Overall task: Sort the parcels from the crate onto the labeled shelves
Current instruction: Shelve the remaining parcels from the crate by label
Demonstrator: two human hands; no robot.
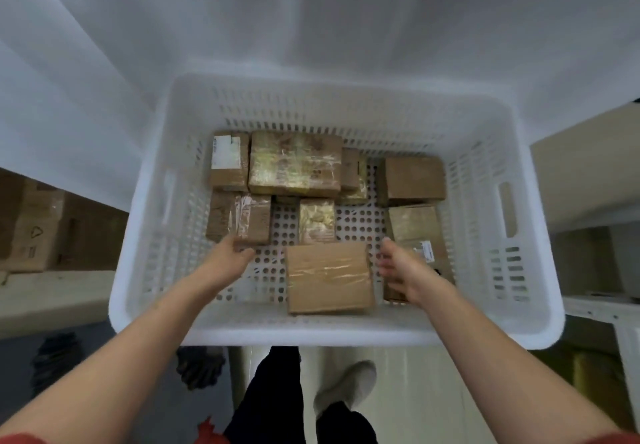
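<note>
The near cardboard parcel (329, 277) lies by the front wall of the white crate (346, 334), between both hands. The right hand (403, 272), open with fingers spread, is just beside its right edge. The left hand (230, 258), loosely open and empty, hangs farther off its left edge.

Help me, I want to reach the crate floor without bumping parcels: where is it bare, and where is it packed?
Bare perforated floor shows between the left hand and the front taped parcel, and between the small middle parcel and the two right-side parcels. The back row around the large taped parcel is packed tight.
</note>
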